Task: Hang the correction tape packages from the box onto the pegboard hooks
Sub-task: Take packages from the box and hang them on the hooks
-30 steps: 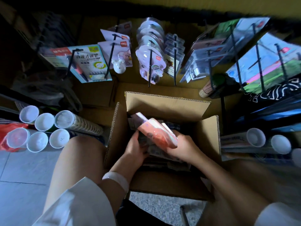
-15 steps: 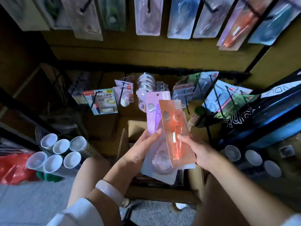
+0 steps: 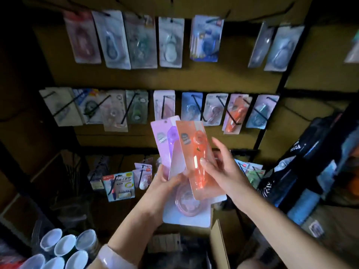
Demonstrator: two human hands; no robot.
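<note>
Head view. A fan of correction tape packages is held up in front of the pegboard (image 3: 194, 80), above the box (image 3: 218, 241). The orange package (image 3: 196, 158) sits foremost, the purple package (image 3: 165, 144) behind it. They are likely light, stiff card with slick plastic blisters, best gripped at the card's lower edges, leaving the hang holes free. The left hand (image 3: 165, 189) grips the fan's base. The right hand (image 3: 219, 171) pinches the orange package, thumb on its face, fingers loosely spread.

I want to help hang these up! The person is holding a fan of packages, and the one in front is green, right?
Not quite. In the head view the front package is orange, not green. The right hand pinches it, and the left hand holds the purple package behind.
</note>
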